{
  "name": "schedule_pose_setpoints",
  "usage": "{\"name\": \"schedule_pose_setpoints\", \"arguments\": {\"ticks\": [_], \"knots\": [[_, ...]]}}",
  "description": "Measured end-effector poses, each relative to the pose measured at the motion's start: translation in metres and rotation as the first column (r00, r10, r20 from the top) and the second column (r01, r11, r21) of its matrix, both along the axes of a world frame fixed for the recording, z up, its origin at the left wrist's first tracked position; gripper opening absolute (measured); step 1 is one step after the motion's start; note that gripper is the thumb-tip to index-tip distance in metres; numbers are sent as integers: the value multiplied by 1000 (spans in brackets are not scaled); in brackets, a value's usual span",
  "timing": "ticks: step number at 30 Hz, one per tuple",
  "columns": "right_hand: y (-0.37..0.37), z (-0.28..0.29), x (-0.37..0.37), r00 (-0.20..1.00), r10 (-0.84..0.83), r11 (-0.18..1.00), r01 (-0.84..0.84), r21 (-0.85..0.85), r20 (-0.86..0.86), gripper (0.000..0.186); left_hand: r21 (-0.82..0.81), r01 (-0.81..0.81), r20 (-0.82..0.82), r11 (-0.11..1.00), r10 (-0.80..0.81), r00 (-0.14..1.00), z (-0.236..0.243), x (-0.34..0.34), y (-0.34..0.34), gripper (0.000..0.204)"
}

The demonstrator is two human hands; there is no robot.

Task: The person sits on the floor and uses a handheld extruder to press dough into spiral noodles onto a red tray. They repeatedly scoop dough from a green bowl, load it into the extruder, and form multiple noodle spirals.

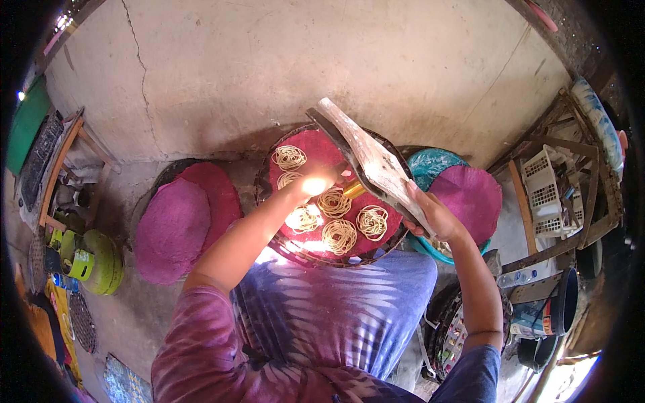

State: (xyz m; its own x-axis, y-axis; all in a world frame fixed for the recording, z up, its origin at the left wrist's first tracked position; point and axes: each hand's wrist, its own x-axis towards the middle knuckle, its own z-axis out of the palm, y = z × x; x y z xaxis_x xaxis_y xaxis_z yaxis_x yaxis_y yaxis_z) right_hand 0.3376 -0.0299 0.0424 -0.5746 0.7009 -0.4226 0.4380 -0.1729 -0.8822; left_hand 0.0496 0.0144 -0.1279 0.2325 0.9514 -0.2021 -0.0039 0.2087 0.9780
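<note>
Slantwise over a round woven tray (261, 176) is a long, pale-dusted wooden press (366, 149), with a brass-coloured cylinder (353, 190) below it. My right hand (433, 213) is closed around its near right end. My left hand (329, 178) reaches under the press beside the cylinder; glare and the wood hide its fingers, so I cannot tell whether it grips anything. On the tray's red cloth (314, 142) lie several coiled nests of pale noodle-like strands (339, 236). One nest (304, 218) is sunlit, close to my left wrist.
Round pink-purple cloths (173, 228) lie left of the tray. A teal basin (430, 161) with another purple round (467, 201) stands right. Beyond are a white crate (543, 181) and a dark bucket (563, 302); a green gas cylinder (104, 262) stands left. A cracked wall (302, 60) rises behind.
</note>
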Motion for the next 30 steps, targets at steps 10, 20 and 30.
{"name": "schedule_pose_setpoints", "arguments": {"ticks": [10, 20, 30], "knots": [[-3, -5, 1, 991, -100, 990, 108, 89, -95, 60, 304, 13, -350, 953, 99, 931, 10, -12, -28, 41], [-14, 5, 10, 993, -94, 985, 102, 140, -64, 57, 423, 474, -906, 772, 350, 238, 108, -18, -82, 59], [38, 26, -59, 997, 45, 998, -42, -38, 64, 66, 379, -233, 917, 895, -330, 227, 166, -55, 26, 57]]}}
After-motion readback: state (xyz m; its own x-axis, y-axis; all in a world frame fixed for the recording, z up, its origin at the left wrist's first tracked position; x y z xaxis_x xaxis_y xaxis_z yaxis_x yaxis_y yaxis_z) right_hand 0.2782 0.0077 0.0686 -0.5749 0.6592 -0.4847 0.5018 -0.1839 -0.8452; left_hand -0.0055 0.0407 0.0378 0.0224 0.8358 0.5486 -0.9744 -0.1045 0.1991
